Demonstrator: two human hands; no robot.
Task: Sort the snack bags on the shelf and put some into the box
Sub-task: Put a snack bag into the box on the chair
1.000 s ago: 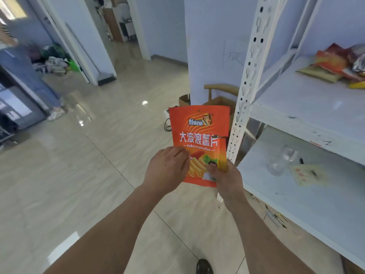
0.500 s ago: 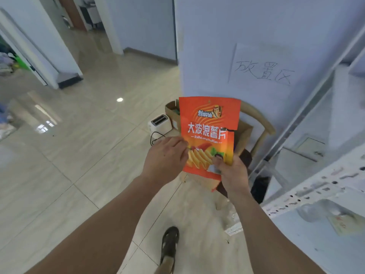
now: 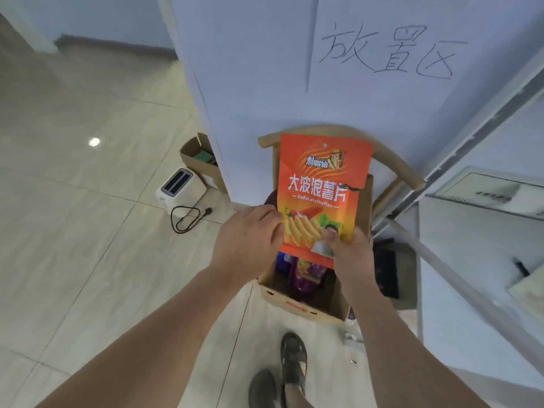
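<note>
Directly above the open cardboard box (image 3: 306, 307), the orange chip bag (image 3: 321, 189) stands upright, long axis vertical, its bottom edge just over the opening. Both hands pinch its lower end: left hand (image 3: 247, 245) at the left edge, right hand (image 3: 350, 254) at the bottom-right corner. The bag is flat, glossy, with 1 hang hole.
</note>
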